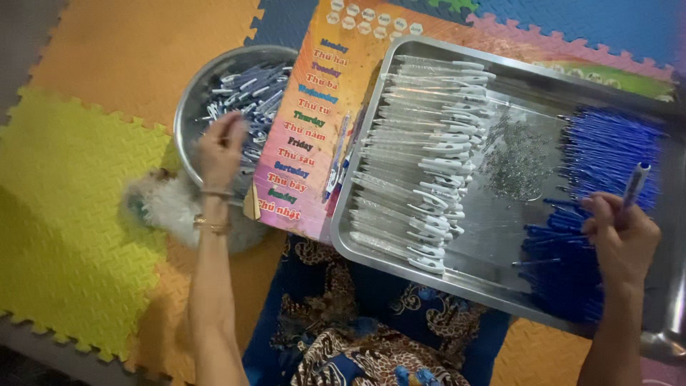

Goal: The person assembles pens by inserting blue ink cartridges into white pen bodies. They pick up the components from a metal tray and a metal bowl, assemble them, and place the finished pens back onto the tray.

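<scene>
My left hand [220, 149] reaches into a round metal bowl [187, 100] full of pen parts [251, 91] in white and blue; its fingers curl over them, and whether it grips any I cannot tell. My right hand [620, 234] is closed around a blue and white pen [634, 183], held upright over the right side of a large metal tray [500, 282]. In the tray lie rows of clear pen barrels [421, 157] with white clips, a heap of small metal springs [516, 159], and a pile of blue refills [607, 154].
A colourful printed board [314, 121] with lines of text sits between bowl and tray, a couple of pens [336, 166] lying on it. A small white fluffy animal [168, 204] lies by the bowl. Foam puzzle mats [78, 214] cover the floor. My patterned clothing [350, 336] is below the tray.
</scene>
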